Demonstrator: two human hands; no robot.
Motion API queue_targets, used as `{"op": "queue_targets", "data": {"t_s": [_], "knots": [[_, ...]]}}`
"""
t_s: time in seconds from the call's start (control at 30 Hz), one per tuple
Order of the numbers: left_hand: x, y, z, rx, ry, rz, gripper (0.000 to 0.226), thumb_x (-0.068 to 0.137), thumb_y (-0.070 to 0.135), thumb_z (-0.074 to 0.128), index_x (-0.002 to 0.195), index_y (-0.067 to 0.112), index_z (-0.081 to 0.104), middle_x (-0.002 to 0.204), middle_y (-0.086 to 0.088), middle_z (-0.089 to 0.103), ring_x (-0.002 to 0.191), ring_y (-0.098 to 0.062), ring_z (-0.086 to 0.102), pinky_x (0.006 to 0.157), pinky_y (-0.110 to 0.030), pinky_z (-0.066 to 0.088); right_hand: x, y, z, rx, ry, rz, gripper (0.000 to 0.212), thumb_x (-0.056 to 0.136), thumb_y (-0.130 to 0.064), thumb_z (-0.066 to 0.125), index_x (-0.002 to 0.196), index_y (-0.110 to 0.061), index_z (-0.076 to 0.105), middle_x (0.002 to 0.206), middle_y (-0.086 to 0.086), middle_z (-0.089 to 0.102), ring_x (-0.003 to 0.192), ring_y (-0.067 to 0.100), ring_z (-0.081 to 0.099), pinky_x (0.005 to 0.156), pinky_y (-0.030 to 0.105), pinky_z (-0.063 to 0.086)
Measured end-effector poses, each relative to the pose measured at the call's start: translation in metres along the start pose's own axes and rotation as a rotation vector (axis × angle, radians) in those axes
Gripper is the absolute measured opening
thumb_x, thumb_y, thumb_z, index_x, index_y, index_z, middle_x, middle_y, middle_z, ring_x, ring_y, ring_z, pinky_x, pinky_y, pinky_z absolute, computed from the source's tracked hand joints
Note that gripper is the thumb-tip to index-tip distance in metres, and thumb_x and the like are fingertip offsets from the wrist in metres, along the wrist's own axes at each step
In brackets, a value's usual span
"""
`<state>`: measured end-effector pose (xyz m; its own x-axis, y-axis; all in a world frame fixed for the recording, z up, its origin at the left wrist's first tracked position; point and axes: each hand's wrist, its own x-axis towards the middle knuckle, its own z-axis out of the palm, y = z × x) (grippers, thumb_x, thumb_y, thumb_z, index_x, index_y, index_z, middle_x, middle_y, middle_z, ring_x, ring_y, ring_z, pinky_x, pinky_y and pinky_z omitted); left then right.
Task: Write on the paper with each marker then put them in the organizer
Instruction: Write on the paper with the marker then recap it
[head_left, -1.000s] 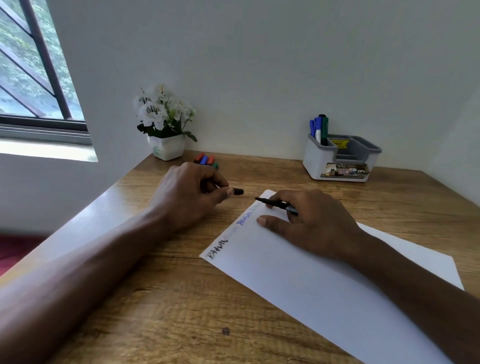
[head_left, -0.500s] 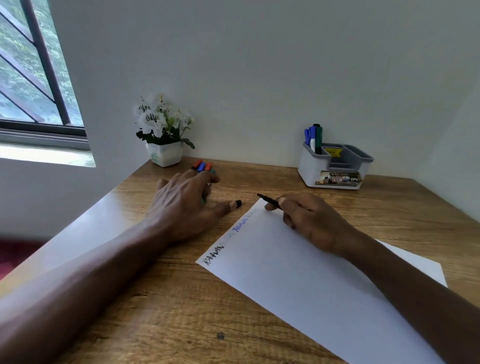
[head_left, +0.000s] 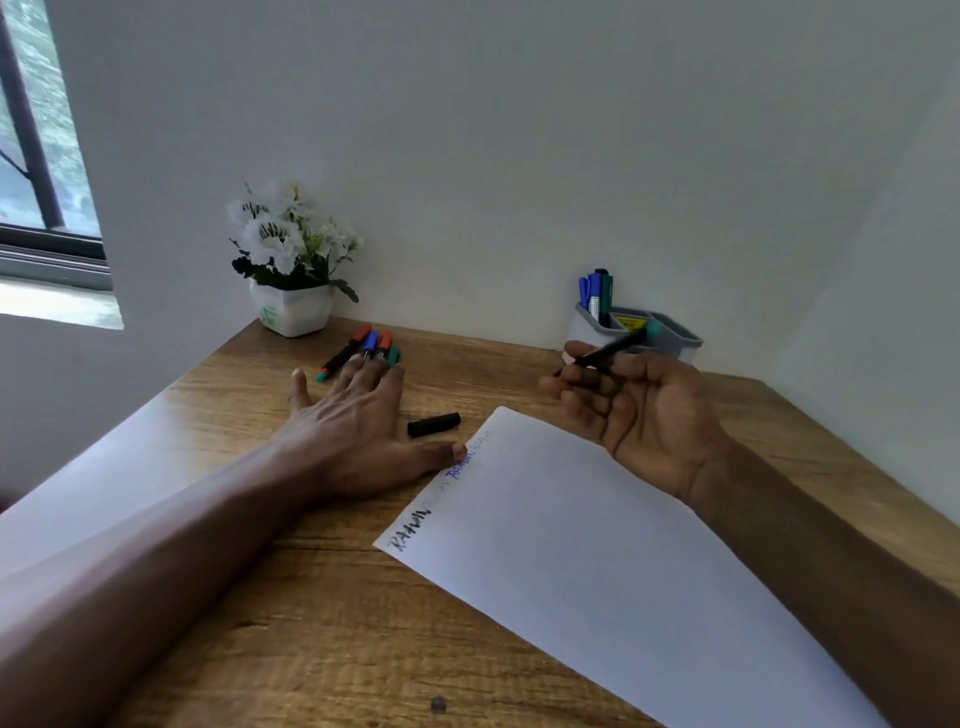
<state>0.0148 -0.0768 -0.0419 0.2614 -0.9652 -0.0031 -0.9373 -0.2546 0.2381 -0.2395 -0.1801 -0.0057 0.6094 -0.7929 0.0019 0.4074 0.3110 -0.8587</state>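
Observation:
A white paper (head_left: 597, 561) lies on the wooden desk, with black and blue writing along its left edge. My right hand (head_left: 634, 415) is raised above the paper's top corner and grips an uncapped black marker (head_left: 608, 351) with a green end. The black cap (head_left: 434, 424) lies on the desk beside the paper. Flat on the desk, my left hand (head_left: 358, 431) has its fingers spread, fingertips at a pile of several markers (head_left: 371, 345). The grey organizer (head_left: 670, 338) stands at the back right with blue and green markers (head_left: 597, 293) in it, partly hidden by my right hand.
A white pot of white flowers (head_left: 291, 260) stands at the back left corner of the desk (head_left: 322, 623). Walls close off the back and right sides. A window is at the far left.
My left hand let go of the cap, which now lies on the desk, and reached flat toward the marker pile. My right hand lifted the uncapped marker off the paper and turned palm-up.

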Motion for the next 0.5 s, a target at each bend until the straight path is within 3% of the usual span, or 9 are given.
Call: {"op": "queue_targets", "data": {"t_s": [0.07, 0.13, 0.23, 0.33, 0.5], "knots": [[0.000, 0.000, 0.000, 0.011, -0.012, 0.004, 0.137, 0.055, 0.105, 0.020, 0.164, 0.024, 0.001, 0.171, 0.001, -0.010, 0.156, -0.016, -0.013, 0.120, -0.068, -0.007, 0.007, 0.003, 0.001, -0.024, -0.011, 0.012, 0.032, 0.081, -0.007, 0.049, 0.107, -0.002, 0.067, 0.084, 0.014, 0.073, 0.088, 0.032, 0.076, 0.070, 0.033, 0.063], [-0.001, 0.001, 0.000, 0.029, -0.017, 0.013, 0.129, 0.065, 0.102, 0.026, 0.164, 0.023, 0.004, 0.171, 0.001, -0.009, 0.156, -0.017, -0.012, 0.120, -0.068, -0.007, 0.014, 0.008, 0.002, -0.264, 0.028, 0.010, 0.013, 0.087, -0.020, 0.060, 0.098, -0.012, 0.064, 0.076, 0.006, 0.067, 0.078, 0.025, 0.072, 0.064, 0.032, 0.056], [-0.001, 0.003, -0.002, 0.043, -0.028, 0.020, 0.119, 0.073, 0.097, 0.031, 0.164, 0.025, 0.005, 0.171, 0.002, -0.009, 0.156, -0.018, -0.013, 0.120, -0.068, -0.006, 0.025, 0.019, 0.005, -0.569, 0.042, -0.035, 0.037, 0.098, -0.046, 0.052, 0.086, -0.013, 0.062, 0.061, 0.004, 0.049, 0.058, 0.020, 0.053, 0.055, 0.030, 0.040], [-0.001, 0.003, -0.001, 0.048, -0.042, 0.032, 0.118, 0.071, 0.098, 0.028, 0.164, 0.028, 0.006, 0.171, 0.005, -0.009, 0.156, -0.019, -0.015, 0.120, -0.068, -0.004, 0.033, 0.026, 0.005, -0.676, -0.014, -0.063, 0.044, 0.106, -0.035, 0.038, 0.103, -0.004, 0.069, 0.064, 0.008, 0.054, 0.059, 0.020, 0.051, 0.055, 0.031, 0.038], [-0.005, 0.004, -0.003, 0.042, -0.057, 0.031, 0.119, 0.062, 0.096, 0.023, 0.162, 0.034, 0.014, 0.171, 0.007, -0.008, 0.157, -0.026, -0.013, 0.123, -0.063, 0.003, 0.035, 0.032, 0.000, -0.812, -0.073, -0.151, 0.040, 0.106, -0.027, 0.048, 0.103, 0.005, 0.073, 0.076, 0.016, 0.064, 0.070, 0.025, 0.059, 0.057, 0.026, 0.048]]}}
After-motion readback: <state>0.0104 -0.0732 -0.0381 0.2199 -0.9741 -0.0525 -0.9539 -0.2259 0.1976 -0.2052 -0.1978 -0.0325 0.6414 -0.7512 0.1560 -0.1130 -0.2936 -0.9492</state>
